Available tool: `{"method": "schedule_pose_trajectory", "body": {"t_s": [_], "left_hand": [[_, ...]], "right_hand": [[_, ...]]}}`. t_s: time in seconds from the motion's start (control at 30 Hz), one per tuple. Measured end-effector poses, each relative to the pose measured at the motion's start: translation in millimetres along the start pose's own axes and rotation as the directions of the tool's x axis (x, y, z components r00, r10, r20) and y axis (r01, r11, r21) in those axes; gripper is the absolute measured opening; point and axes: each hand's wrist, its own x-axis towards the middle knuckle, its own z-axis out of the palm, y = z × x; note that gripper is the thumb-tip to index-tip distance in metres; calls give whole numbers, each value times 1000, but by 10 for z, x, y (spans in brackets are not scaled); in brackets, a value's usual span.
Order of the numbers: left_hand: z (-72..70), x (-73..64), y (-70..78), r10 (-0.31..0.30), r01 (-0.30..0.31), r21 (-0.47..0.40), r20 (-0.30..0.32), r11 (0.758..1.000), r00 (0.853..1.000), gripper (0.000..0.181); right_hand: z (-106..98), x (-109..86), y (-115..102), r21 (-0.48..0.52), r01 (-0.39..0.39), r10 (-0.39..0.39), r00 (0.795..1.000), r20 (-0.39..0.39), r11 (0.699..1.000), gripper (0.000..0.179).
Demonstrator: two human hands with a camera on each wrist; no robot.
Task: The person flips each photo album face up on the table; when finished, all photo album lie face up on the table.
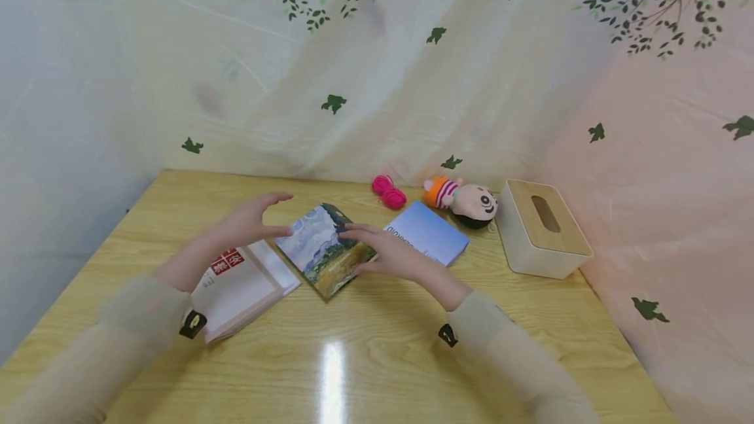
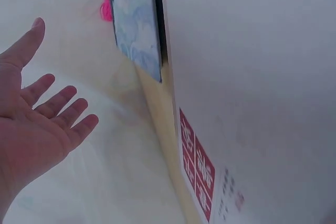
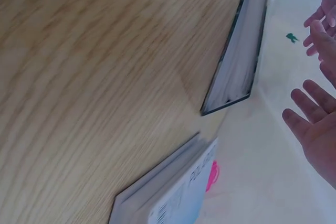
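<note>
A book with a painted landscape cover [image 1: 312,241] lies on the wooden table, set at an angle. Over its left corner hovers my left hand [image 1: 244,221], thumb and fingers spread apart; the left wrist view shows that palm [image 2: 37,114] holding nothing. My right hand [image 1: 394,255] is above the book's right side, fingers stretched toward the left hand, and the right wrist view shows its fingers [image 3: 307,109] extended and free. Beneath the left forearm is a thick white book [image 1: 241,293] with a red label [image 1: 226,261]. A blue book [image 1: 436,231] lies just beyond the right hand.
Toward the back are pink yarn bundles [image 1: 389,192] and a stuffed doll [image 1: 465,201] lying on its side. A white tissue box [image 1: 533,260] with a wooden lid stands at the right. Behind the table hangs a pale curtain [image 1: 265,84] with leaf prints.
</note>
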Motion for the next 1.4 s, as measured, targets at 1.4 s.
{"method": "schedule_pose_trajectory", "body": {"t_s": [1.4], "left_hand": [[535, 611, -128, -10, 13, -13, 183, 1000, 983, 71]], "right_hand": [[208, 16, 627, 34, -78, 79, 995, -62, 996, 51]]}}
